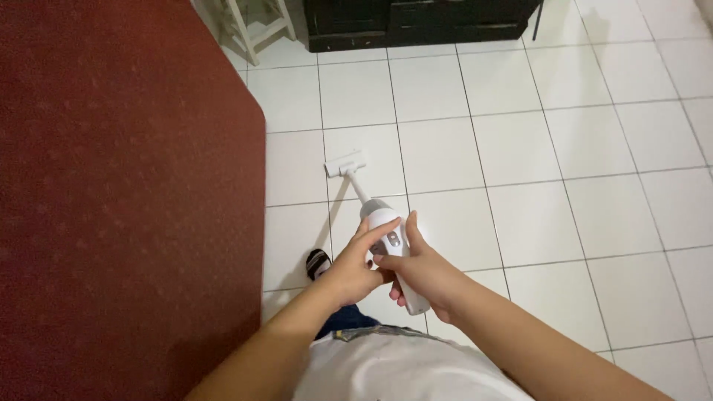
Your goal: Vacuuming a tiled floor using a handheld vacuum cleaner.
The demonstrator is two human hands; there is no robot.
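A white tiled floor [520, 148] filled most of the view, and a dark red carpet [119, 193] covered the whole left side, its rounded corner reaching toward the middle. A black cabinet [423, 22] stood along the top edge, with a white stool [256, 26] just to its left. A white cordless stick vacuum [382, 223] ran from the person's middle out over the tiles, its floor head [344, 163] resting flat on a tile near the carpet's edge. The right hand [425, 275] had its fingers closed around the vacuum's handle, thumb lying along the body beside the grey control panel. The left hand [355, 269] lay against the same body from the other side (fingers curled loosely, index fingertip stretched up onto the panel). A black-strapped sandal [318, 263] showed beneath the left wrist.
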